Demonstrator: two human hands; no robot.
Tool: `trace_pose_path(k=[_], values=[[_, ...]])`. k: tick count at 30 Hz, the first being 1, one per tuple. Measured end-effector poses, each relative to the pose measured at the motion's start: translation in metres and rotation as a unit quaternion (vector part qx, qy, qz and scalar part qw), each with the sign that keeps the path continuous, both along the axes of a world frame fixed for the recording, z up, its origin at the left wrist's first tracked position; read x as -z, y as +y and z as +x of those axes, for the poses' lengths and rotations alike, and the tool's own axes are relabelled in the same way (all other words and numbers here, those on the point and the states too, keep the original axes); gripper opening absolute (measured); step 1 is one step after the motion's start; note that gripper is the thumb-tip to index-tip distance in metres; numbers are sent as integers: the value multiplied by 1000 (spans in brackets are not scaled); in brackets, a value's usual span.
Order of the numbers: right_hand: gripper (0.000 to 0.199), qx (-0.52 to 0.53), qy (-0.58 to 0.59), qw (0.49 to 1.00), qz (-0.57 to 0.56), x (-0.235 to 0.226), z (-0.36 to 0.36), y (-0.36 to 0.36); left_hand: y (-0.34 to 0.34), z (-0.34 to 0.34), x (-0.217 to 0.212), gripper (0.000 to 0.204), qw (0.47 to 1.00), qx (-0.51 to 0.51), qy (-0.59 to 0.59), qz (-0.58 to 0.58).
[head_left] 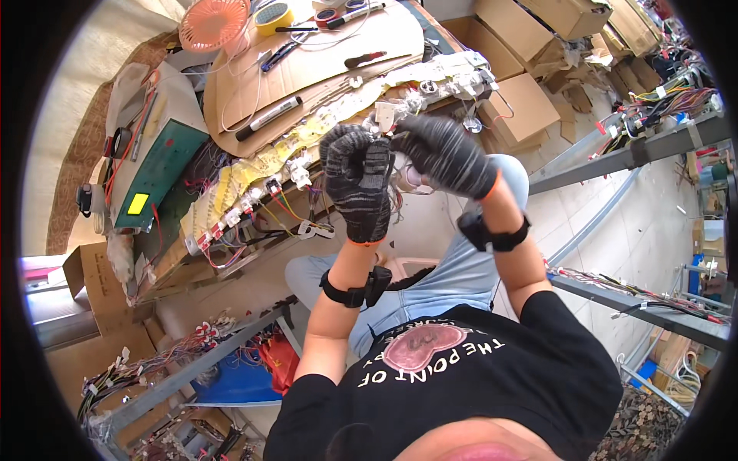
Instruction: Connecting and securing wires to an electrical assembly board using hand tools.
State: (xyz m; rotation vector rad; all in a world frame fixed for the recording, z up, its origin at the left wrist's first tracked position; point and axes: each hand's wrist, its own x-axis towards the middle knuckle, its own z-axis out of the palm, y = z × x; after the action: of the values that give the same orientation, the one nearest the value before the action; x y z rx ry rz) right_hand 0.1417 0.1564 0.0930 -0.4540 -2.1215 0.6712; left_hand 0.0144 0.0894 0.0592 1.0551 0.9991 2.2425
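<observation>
My left hand (357, 180), in a dark grey knitted glove with an orange cuff, is raised at the near edge of the workbench with its fingers curled in. Beside it my right hand (450, 154), gloved alike, reaches leftward so that its fingertips almost meet the left ones. Just beyond the fingertips shows a white plastic connector (383, 115); whether either hand grips it is hidden. Thin wires hang below, between the hands. Along the bench edge runs a yellow-taped strip (265, 165) fitted with several white connectors (298, 170) and coloured wires.
On the cardboard sheet (231, 84) lie a marker (269, 117), a red-and-black tool (365, 59) and tape rolls (274, 17). An orange fan (215, 24) and a green-fronted device (163, 184) stand left. Cardboard boxes (519, 111) sit right; metal rails (630, 154) carry wire bundles.
</observation>
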Motion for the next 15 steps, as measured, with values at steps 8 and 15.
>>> trace_pose_path(k=[8,15], values=[[24,7,-14,1000,17,16,-6,-3,21,-61,-78,13,734,21,670,110],[20,13,-31,997,62,-1,-17,-20,26,-82,-94,16,781,336,521,-78]])
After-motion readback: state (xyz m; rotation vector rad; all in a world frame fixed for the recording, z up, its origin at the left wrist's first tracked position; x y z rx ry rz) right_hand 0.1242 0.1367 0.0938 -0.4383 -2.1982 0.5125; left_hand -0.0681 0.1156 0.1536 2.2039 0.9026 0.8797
